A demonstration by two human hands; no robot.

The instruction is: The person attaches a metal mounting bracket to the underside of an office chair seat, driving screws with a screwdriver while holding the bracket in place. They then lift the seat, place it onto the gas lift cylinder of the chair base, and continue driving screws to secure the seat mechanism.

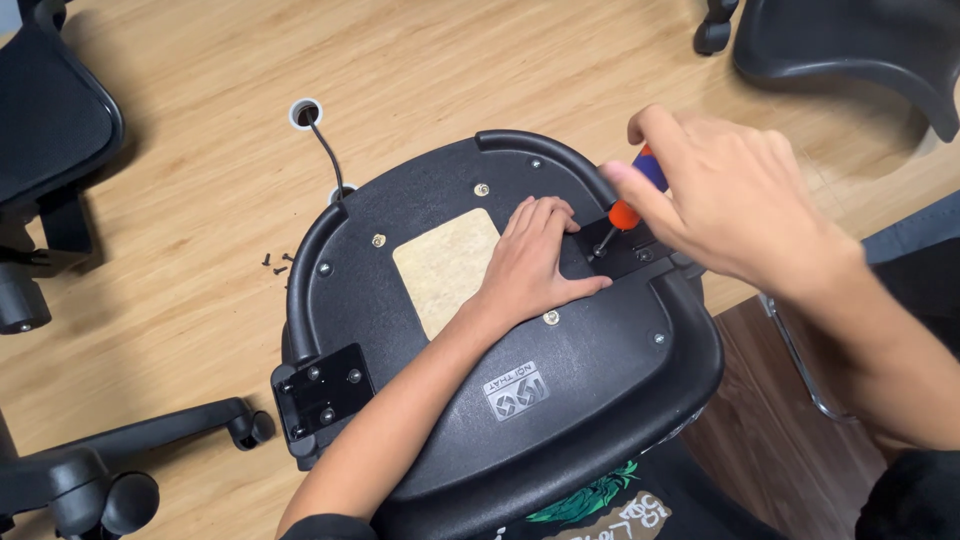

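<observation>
A: Wood-grain table (450, 70) carries the largest item, a black plastic chair seat (560, 400) lying underside up; its near edge is cut off by the frame. What else is incomplete?

B: Other black chair parts (60, 130) run off the frame at the left and top right. A cable (330, 150) leaves a round grommet and disappears behind the seat rim.

A: And the seat's underside?

B: A tan square panel (445, 265) at centre, 1 black bracket (322, 390) at the left edge, another (635, 250) at the right.

A: The hands?

B: Left hand (530, 265) lies flat, fingers spread, on the seat. Right hand (730, 200) is closed around a screwdriver (630, 200) with an orange and blue handle, tip on the right bracket; the screw itself is hard to make out. Loose screws (277, 262) lie on the table.
</observation>
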